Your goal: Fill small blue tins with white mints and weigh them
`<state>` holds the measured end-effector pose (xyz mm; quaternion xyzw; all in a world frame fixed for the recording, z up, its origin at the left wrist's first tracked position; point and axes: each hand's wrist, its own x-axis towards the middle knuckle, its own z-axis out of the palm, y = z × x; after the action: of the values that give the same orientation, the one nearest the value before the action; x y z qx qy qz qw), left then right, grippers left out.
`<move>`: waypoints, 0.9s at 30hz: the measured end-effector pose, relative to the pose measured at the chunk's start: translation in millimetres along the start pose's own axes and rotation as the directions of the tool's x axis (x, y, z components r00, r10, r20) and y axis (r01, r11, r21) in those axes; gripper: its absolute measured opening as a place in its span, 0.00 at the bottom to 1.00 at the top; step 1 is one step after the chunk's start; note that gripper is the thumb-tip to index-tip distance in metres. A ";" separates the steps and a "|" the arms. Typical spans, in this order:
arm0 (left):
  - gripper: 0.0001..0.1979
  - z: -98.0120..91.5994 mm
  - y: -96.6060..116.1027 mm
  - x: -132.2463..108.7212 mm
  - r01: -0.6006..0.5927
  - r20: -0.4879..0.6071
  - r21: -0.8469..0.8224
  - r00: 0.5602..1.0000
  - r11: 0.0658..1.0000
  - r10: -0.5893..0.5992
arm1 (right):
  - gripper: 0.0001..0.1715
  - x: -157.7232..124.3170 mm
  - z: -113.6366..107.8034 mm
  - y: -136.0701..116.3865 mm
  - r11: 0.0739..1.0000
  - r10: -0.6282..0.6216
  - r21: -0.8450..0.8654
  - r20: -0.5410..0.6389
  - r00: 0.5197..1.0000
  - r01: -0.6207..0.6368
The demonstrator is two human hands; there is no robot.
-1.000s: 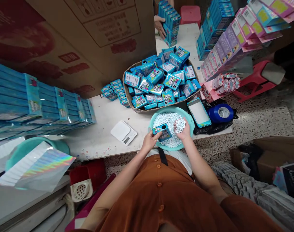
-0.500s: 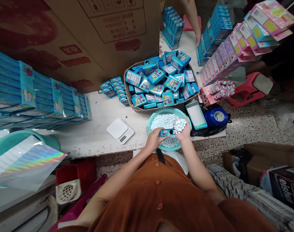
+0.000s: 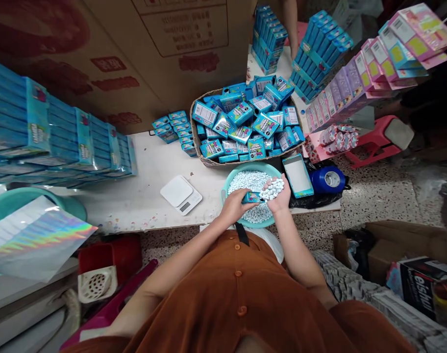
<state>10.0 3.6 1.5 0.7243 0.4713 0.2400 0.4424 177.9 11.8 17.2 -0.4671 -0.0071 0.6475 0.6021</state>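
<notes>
Left hand (image 3: pixel 233 207) gripping a small blue box (image 3: pixel 252 197) | right hand (image 3: pixel 278 196) cupped half-open, holding white mints (image 3: pixel 272 189) | both working directly above a teal basin (image 3: pixel 245 167)

bright even light | soft shadows | edges warped | glare on holographic sheet (image 3: pixel 39 240)

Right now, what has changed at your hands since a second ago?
The left hand has turned the blue box from face-up to edge-on, low over the teal basin. The right hand still cups its small white pieces above the basin.
</notes>
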 end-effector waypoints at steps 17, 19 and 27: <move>0.22 3.0 5.4 3.2 0.028 -0.014 -0.015 1.000 0.999 -0.028 | 0.24 -5.2 7.0 0.5 0.995 -0.093 0.017 -0.018 0.996 0.093; 0.21 2.7 6.1 3.1 -0.029 -0.007 0.023 1.000 0.999 0.029 | 0.24 -5.3 5.9 1.5 0.995 -0.100 0.004 -0.008 0.995 0.100; 0.21 4.2 7.4 3.3 -0.069 -0.009 0.074 0.998 0.995 0.070 | 0.24 -5.7 6.0 2.0 0.989 -0.148 0.001 -0.025 0.989 0.148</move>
<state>18.1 3.6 5.6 0.7545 0.4569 0.2421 0.4040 171.8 10.0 22.8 -0.4722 -0.0334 0.5954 0.6491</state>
